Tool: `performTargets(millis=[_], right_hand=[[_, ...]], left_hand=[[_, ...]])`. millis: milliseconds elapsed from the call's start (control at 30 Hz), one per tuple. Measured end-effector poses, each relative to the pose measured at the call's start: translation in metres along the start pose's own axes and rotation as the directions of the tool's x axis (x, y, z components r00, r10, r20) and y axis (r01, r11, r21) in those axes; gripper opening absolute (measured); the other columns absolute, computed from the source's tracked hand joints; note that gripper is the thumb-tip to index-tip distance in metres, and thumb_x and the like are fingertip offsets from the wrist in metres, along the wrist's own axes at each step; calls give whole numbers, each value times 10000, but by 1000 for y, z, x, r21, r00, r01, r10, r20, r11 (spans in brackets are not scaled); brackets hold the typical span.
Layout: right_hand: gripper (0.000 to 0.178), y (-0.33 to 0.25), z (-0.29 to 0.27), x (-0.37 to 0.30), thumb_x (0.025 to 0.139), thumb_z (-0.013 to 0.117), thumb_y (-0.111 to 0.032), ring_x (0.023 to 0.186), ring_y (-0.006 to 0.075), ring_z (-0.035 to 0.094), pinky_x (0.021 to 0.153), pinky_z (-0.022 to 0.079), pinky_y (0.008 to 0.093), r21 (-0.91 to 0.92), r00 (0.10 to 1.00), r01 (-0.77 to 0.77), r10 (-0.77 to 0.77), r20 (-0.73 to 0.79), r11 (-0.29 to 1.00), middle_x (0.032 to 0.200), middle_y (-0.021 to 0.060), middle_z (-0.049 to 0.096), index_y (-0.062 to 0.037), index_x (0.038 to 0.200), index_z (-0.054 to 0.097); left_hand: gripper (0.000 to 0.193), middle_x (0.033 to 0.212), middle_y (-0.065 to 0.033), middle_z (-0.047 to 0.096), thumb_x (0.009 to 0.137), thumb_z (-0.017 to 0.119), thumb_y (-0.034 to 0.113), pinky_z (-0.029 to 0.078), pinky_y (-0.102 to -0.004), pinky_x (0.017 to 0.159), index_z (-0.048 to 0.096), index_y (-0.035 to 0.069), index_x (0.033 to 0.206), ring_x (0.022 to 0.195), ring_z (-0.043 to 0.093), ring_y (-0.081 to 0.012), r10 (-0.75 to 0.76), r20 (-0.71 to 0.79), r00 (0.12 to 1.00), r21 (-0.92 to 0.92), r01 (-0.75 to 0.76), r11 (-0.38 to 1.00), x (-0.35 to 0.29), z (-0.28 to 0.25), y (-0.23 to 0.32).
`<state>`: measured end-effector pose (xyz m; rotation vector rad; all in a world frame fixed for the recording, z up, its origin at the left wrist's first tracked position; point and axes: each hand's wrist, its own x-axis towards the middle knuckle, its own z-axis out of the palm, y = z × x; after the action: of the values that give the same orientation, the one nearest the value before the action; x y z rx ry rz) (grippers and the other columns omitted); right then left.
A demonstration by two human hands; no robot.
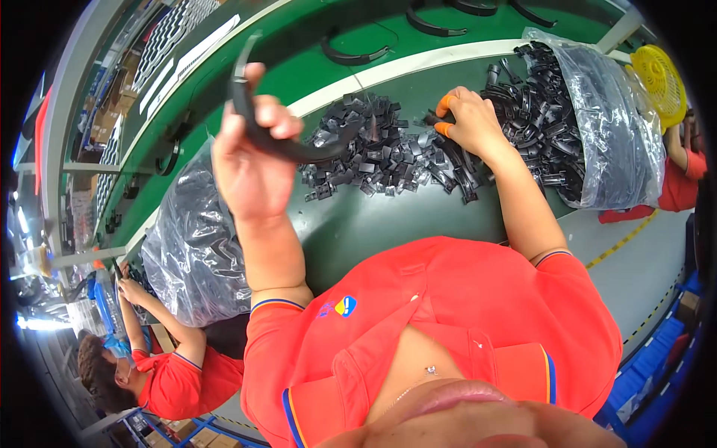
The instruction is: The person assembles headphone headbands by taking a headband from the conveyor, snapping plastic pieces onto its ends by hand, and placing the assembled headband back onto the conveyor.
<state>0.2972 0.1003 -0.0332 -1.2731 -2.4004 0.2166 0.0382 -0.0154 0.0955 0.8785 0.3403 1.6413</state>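
Observation:
My left hand [258, 168] is raised over the work surface, fingers closed around a curved black headband [295, 151] with a bare metal strip at its upper end. My right hand [478, 123], with orange finger cots on its fingertips, pinches a small black plastic piece [431, 118] at the pile. A heap of small square black clips [373, 142] lies between my hands. Longer curved black pieces [464, 170] lie under and beside my right hand.
A clear plastic bag [609, 127] spills black parts at the right; another full bag [198, 239] stands at the left. Beyond a white rail, a green conveyor belt [299, 67] carries more headbands [355, 57]. A yellow basket [661, 86] and a co-worker [187, 381] flank me.

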Motion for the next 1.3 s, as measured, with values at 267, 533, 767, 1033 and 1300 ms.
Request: performTargets(millis=[267, 533, 767, 1033, 1300], right_hand=[[282, -11, -36, 13, 861, 566, -118, 609, 129, 571, 571, 437, 226, 850, 942, -277, 302, 147, 448, 794, 120, 607, 4, 1075, 430], [277, -58, -109, 22, 859, 548, -90, 512, 65, 462, 525, 400, 190, 956, 991, -20, 131, -19, 293, 779, 80, 596, 21, 1110, 502], [205, -82, -85, 29, 857, 580, -128, 589, 39, 426, 518, 320, 169, 984, 997, -56, -46, 64, 168, 739, -6, 527, -9, 1023, 567], [237, -85, -65, 33, 794, 641, -30, 575, 74, 495, 495, 391, 187, 993, 993, -119, 24, 120, -18, 835, 47, 562, 10, 1001, 533], [266, -88, -65, 29, 801, 647, -57, 653, 78, 533, 563, 435, 193, 981, 982, -187, -20, 187, -44, 826, 43, 578, 32, 1021, 526]], left_hand=[[395, 869, -76, 537, 920, 438, 228, 431, -258, 747, 416, -36, 1213, 790, 512, -128, -174, -57, 983, 229, 183, 956, -14, 6, -38], [372, 929, -67, 531, 938, 416, 238, 364, -284, 879, 443, -13, 1212, 912, 494, -161, -246, -168, 955, 175, 275, 945, -5, 5, -60], [421, 816, -46, 504, 948, 384, 299, 362, -260, 765, 436, -21, 1216, 780, 445, -134, -312, -93, 946, 58, 318, 946, -1, -13, -69], [485, 805, -33, 494, 933, 431, 341, 369, -232, 671, 359, 24, 1292, 693, 438, -98, -297, -93, 950, 71, 304, 950, 0, -14, -76], [437, 908, -52, 531, 920, 467, 305, 389, -227, 666, 409, 22, 1249, 717, 466, -95, -333, -133, 934, 122, 349, 929, -2, -12, -76]])
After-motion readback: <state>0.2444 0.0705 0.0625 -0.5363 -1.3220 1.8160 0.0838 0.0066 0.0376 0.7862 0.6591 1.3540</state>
